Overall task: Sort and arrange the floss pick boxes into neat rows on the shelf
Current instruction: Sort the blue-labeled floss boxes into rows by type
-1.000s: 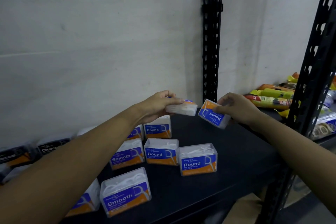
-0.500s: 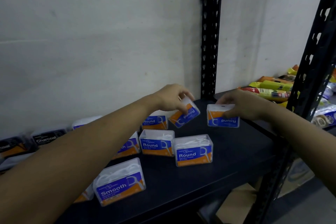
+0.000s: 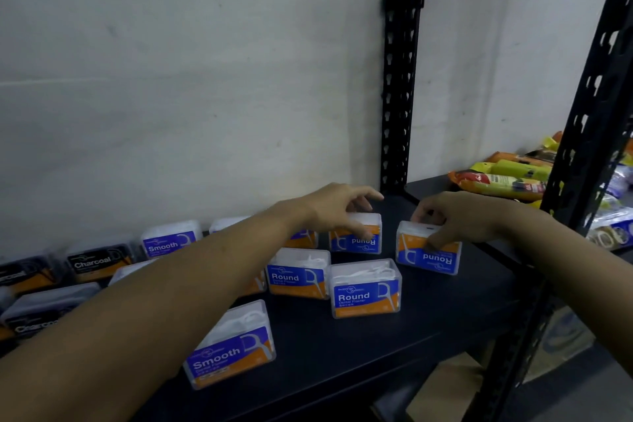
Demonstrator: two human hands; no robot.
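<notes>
Clear floss pick boxes with blue-and-orange labels stand on a black shelf (image 3: 445, 315). My left hand (image 3: 337, 207) grips an upside-down Round box (image 3: 359, 240) set on the shelf near the back. My right hand (image 3: 459, 216) holds another upside-down Round box (image 3: 431, 255) resting on the shelf to its right. In front stand two upright Round boxes (image 3: 365, 289) (image 3: 297, 274). A Smooth box (image 3: 233, 346) sits near the front edge, a second Smooth box (image 3: 169, 238) at the back. Black Charcoal boxes (image 3: 97, 260) line the left.
A black perforated upright (image 3: 399, 79) stands at the back corner, another upright (image 3: 589, 134) at the front right. Snack packets (image 3: 500, 180) lie on the neighbouring shelf to the right. A cardboard carton (image 3: 455, 387) sits below. A pale wall backs the shelf.
Both hands have lowered their Round boxes from the air onto the shelf. The left box went from tilted to standing upside down; the right box settled a little further right.
</notes>
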